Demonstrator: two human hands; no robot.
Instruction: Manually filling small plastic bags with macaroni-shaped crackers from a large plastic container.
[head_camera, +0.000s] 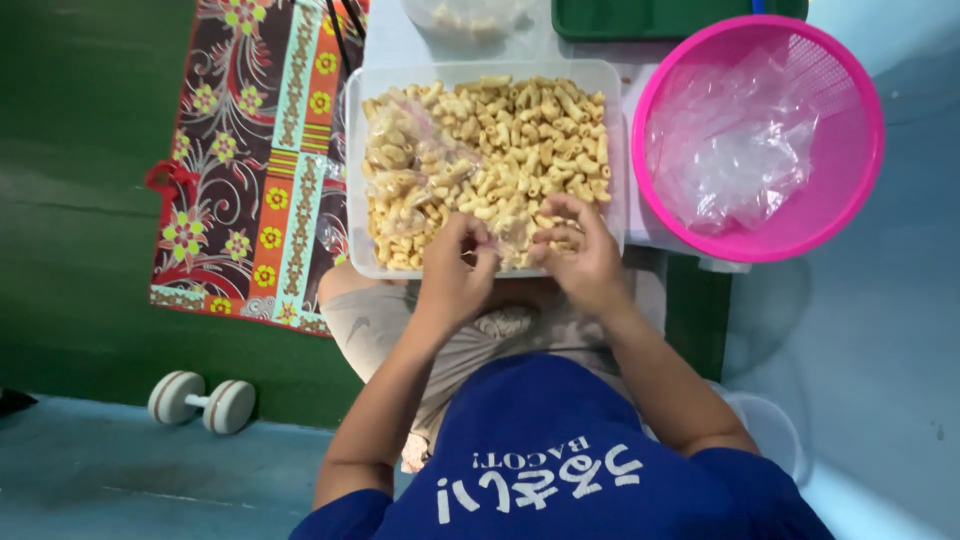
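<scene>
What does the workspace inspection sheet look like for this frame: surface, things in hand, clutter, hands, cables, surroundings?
Surface: green floor with a patterned mat; pale blue floor at the right.
Things in hand: clear tub full of short tan snack pieces; a small clear bag held between both hands at the tub's near edge; another filled bag lying in the tub.
Clutter: pink basket holding empty clear bags; green tray at the top edge; small dumbbell on the floor.
Hands: left hand and right hand both pinching the small bag.
Cables: nothing seen.
Surroundings: person in a blue shirt, seated.
</scene>
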